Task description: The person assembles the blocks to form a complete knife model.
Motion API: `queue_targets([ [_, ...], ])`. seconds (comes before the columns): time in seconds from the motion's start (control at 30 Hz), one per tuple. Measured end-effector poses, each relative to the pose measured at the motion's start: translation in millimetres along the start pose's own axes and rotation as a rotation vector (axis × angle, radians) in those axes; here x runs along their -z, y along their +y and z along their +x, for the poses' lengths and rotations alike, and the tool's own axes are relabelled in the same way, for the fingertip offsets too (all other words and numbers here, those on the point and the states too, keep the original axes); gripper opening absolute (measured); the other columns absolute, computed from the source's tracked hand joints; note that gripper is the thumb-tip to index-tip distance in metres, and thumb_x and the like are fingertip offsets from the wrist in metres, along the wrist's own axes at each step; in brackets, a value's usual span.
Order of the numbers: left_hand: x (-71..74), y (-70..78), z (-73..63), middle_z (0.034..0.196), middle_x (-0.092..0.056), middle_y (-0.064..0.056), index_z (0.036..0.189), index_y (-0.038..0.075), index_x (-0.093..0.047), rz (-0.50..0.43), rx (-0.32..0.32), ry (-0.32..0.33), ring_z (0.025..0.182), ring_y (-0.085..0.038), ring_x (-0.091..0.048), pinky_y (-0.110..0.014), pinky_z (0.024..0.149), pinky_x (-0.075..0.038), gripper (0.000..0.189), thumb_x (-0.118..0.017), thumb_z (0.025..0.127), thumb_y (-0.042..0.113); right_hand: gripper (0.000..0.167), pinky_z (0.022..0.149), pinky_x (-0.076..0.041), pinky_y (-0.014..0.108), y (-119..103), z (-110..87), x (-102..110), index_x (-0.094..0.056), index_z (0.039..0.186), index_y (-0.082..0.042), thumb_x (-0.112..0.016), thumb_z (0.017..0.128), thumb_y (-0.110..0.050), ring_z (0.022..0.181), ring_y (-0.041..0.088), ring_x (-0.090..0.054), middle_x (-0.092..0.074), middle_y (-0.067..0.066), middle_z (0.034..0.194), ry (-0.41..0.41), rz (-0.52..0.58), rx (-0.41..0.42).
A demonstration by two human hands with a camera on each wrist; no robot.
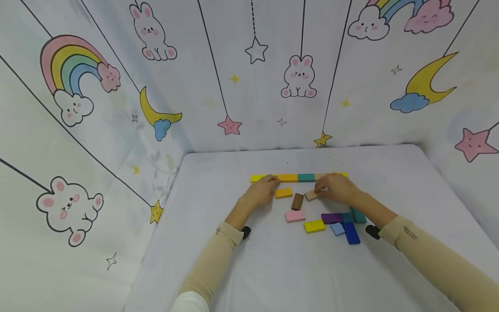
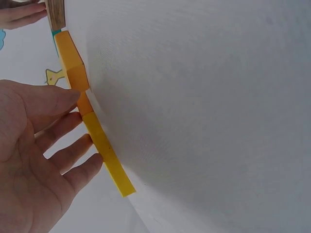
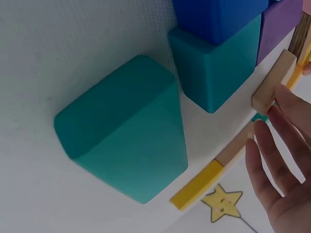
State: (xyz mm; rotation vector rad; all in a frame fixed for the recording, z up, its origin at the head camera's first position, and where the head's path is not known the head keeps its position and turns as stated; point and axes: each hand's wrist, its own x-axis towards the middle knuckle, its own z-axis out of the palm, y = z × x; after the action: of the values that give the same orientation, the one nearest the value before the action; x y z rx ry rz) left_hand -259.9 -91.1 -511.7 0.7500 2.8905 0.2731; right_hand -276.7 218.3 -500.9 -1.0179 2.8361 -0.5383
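Reaching across a white table (image 1: 273, 268), a person in beige sleeves (image 1: 212, 260) has both hands among small coloured blocks. A straight row runs along the middle of the far edge: from left to right, a yellow end block (image 1: 257, 178), an orange section (image 1: 287, 178), a teal row block (image 1: 306, 177), a pale wooden row block (image 3: 235, 145) and a second yellow end block (image 3: 197, 185).

At the row's left end, the left hand (image 1: 262, 193) has its grip loosely spread, fingertips touching the yellow end block and the orange section. The right hand (image 1: 338, 188) has its grip pinching a light wooden block (image 1: 310, 196) just on the near side of the row; whether that block touches the table is unclear.

Between the hands lie a loose orange block (image 1: 283, 193) and, just beside it, a dark brown block (image 1: 297, 202). Closer to the near edge are a pink block (image 1: 295, 216) and a loose yellow block (image 1: 314, 226). Towards the right edge, a purple block (image 1: 331, 218) touches a small teal block (image 1: 347, 217), with a light blue block (image 1: 337, 229), a dark blue block (image 1: 352, 234) and a larger teal block (image 3: 126, 131) clustered around them.

Beyond the far edge hangs a white backdrop (image 1: 265, 95) with rabbits, stars and moons.
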Motion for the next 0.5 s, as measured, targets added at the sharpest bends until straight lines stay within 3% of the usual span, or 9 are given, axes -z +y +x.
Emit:
queue_targets([
  [0.27, 3.2, -0.9, 2.0, 0.160, -0.046, -0.004, 0.156, 0.013, -0.050, -0.013, 0.009, 0.002, 0.147, -0.019, -0.044, -0.031, 0.123, -0.035, 0.049, -0.053, 0.108, 0.012, 0.013, 0.095, -0.058, 0.052, 0, 10.0, -2, -0.084, 0.100, -0.011, -0.085, 0.088, -0.010, 0.098, 0.026, -0.070, -0.075, 0.002, 0.101, 0.035, 0.026, -0.024],
  [0.5, -3.0, 0.0, 0.8, 0.159, -0.047, -0.004, 0.155, 0.014, -0.051, -0.026, 0.016, 0.001, 0.145, -0.020, -0.047, -0.033, 0.121, -0.039, 0.048, -0.053, 0.108, 0.013, 0.009, 0.085, -0.060, 0.046, -3, 16.3, -9, -0.084, 0.098, -0.009, -0.083, 0.088, -0.008, 0.088, 0.021, -0.066, -0.072, 0.003, 0.096, 0.060, 0.049, -0.048],
])
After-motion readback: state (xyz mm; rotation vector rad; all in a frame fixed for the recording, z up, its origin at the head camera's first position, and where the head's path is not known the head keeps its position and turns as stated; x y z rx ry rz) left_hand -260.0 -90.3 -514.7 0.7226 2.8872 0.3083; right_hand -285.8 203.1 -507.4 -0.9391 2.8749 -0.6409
